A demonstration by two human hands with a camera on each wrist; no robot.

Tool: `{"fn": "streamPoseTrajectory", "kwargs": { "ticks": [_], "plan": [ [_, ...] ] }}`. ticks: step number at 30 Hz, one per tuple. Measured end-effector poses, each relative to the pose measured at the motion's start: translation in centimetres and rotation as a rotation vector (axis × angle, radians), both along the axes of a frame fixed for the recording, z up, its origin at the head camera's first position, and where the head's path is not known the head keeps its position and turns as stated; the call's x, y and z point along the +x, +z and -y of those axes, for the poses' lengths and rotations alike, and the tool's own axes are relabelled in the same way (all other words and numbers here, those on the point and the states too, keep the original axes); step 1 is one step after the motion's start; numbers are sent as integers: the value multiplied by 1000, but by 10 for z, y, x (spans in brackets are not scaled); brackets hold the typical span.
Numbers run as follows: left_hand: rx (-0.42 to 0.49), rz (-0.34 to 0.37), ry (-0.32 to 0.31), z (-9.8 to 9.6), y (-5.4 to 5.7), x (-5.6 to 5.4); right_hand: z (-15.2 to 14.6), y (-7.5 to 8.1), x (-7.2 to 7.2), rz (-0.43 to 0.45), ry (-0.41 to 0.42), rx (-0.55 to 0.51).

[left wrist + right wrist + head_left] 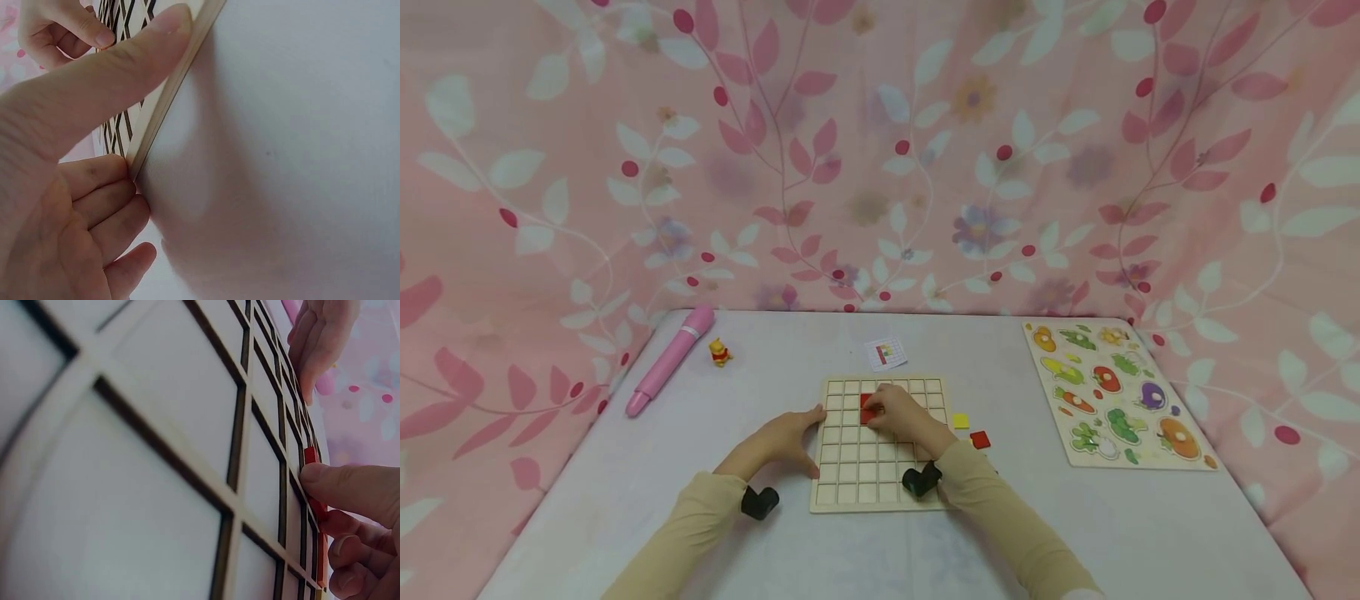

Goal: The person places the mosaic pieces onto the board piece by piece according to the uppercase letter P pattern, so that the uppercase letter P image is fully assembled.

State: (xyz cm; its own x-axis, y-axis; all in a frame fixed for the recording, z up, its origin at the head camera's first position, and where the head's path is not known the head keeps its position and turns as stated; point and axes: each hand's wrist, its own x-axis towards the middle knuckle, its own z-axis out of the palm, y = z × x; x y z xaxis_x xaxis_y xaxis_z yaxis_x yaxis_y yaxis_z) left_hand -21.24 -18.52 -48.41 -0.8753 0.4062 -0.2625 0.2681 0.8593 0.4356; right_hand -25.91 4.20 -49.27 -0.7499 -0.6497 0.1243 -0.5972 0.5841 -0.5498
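A square wooden grid board [880, 507] lies flat before me. My left hand [782, 437] rests along its left edge with thumb and fingers spread apart; in the left wrist view the thumb [140, 59] lies over the rim and the fingertips touch the edge. My right hand [904, 417] reaches over the board and pinches a red square tile [310, 456] between thumb and index finger, at a cell in the upper part of the grid. Red [866, 402] shows beside the fingertips in the head view. Part of the upper rows is hidden behind this hand.
Right of the board lie a yellow tile [960, 422] and a red tile [980, 439]. A small printed card [886, 354] lies behind it. A vegetable puzzle board [1120, 396] is at the right; a pink tube [670, 361] and a small bear figure [719, 352] are at the left.
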Motion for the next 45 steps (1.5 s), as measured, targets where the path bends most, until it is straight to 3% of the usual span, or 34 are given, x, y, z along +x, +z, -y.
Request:
{"fn": "streamPoseTrajectory", "kwargs": {
  "ticks": [11, 25, 35, 45],
  "plan": [
    [25, -1, 7, 2, -7, 1, 2, -5, 0, 61, -28, 7],
    [9, -15, -14, 2, -5, 0, -1, -1, 0, 83, -52, -25],
    [6, -2, 0, 0, -1, 1, -17, 14, -1, -23, -27, -49],
    [11, -1, 15, -1, 1, 2, -60, 36, 0, -77, -120, -127]
  ]
}}
